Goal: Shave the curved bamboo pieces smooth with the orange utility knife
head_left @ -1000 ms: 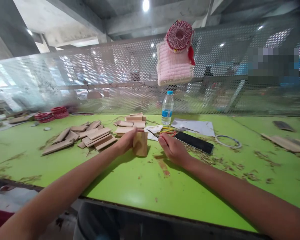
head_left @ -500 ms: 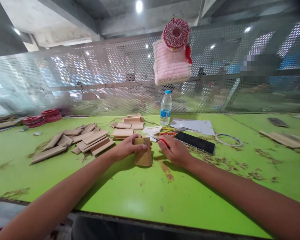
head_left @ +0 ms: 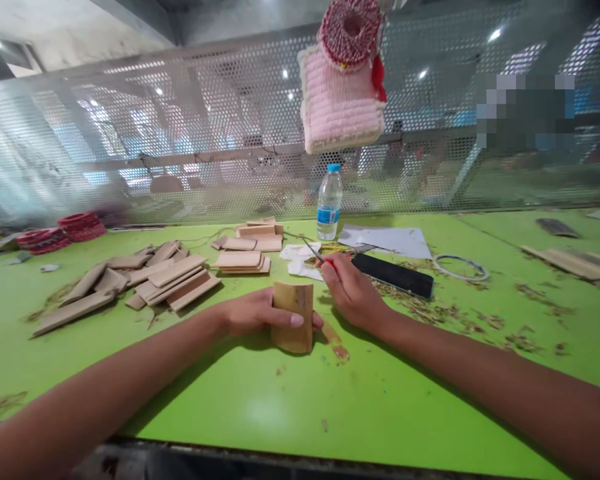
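Observation:
A curved, yellowish-brown bamboo piece stands upright above the green table. My left hand is closed round it, thumb across the near face and fingertips showing past its right edge. To its right, my right hand is wrapped round the red handle of a knife. The slim pointed blade sticks out up and left, apart from the bamboo piece. White crumpled tissue lies just behind the blade. Part of the handle is hidden in my fist.
Left, bamboo pieces lie in a loose heap and a neat stack. A water bottle, paper, black phone and ring are behind and right. Shavings litter the right side. A perforated screen stands behind.
The bamboo piece has come nearer to me and more upright in my left hand. My right hand has drawn the knife away from it, the blade now pointing higher. The view has tilted down.

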Demonstrator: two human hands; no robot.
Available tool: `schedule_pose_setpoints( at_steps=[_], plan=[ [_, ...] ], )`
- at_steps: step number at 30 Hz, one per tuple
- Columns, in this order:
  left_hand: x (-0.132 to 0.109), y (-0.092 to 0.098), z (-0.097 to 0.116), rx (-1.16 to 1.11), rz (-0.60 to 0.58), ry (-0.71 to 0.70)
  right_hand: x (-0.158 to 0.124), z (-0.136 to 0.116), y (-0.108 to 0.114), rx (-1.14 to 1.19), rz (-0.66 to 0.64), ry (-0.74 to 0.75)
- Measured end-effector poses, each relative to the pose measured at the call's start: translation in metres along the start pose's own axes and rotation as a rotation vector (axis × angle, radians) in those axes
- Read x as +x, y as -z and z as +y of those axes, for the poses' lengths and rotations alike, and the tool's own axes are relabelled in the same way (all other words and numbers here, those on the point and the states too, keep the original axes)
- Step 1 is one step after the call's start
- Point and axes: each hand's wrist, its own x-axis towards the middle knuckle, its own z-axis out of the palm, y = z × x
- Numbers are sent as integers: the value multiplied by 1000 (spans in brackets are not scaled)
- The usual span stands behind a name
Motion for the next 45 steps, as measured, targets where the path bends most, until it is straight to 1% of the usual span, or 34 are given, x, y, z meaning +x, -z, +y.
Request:
schedule_pose_setpoints(
  at_steps=[2, 5, 8, 10, 12, 14, 16, 19, 22, 27, 35, 37, 41, 45],
  plan=[
    [7, 5, 4, -58, 11, 11, 1, 0, 0, 33, 31, 0],
    [23, 15, 11, -98, 43, -38, 2, 3, 3, -1, 40, 4],
    [37, 24, 12, -93, 6, -90, 4, 9, 8, -101, 9, 6],
    [41, 27, 11, -123, -8, -115, 4, 12, 11, -158, 0, -18],
    [42, 28, 9, -152, 9, -118, 5, 13, 14, -208, 15, -58],
    [40, 27, 8, -152, 21, -86, 6, 11, 16, -239, 34, -94],
    [39, 25, 10, -140, 27, -60, 5, 9, 17, -243, 25, -108],
    [39, 23, 11, -139, 52, -43, 4, 5, 19, -268, -23, -62],
    [41, 22, 10, -138, 75, -42, 3, 4, 17, -343, -110, -7],
    [43, 21, 8, -122, 110, -67, 1, 5, 14, -437, -180, -3],
    [41, 20, 11, -77, 50, -100, 0, 3, 14, -464, -302, 60],
    [41, 19, 11, -65, 46, -107, 1, 2, 14, -464, -321, 48],
    [41, 16, 9, -17, 105, -125, 5, 0, 15, -454, -345, -12],
    [40, 16, 8, 10, 135, -126, 6, 0, 15, -442, -344, -26]
  ],
)
